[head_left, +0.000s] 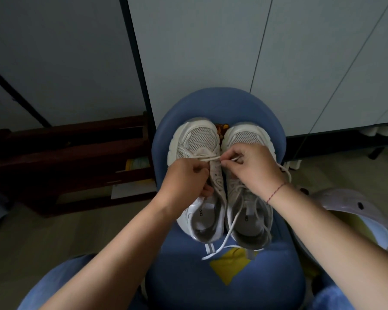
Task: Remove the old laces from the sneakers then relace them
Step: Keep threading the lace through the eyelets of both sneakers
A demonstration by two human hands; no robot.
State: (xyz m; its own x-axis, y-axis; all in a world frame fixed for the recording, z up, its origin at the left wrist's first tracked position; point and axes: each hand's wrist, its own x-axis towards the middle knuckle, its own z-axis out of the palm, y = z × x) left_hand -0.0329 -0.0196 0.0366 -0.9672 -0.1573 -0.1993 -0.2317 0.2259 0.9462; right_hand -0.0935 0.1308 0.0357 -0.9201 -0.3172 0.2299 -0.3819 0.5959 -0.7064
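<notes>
While the left hand (186, 175) curls round the eyelet edge of a white mesh sneaker (199, 137), the right hand (251, 166) pinches its flat white lace (208, 158) right at the fingertips (225, 162). The second white mesh sneaker (246, 135) sits under that palm, both on a blue padded chair seat (211, 99).

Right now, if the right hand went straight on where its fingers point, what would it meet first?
Likely the left sneaker, by its lowest eyelets; the right hand, pinching the lace, sits close. Depth unclear.
</notes>
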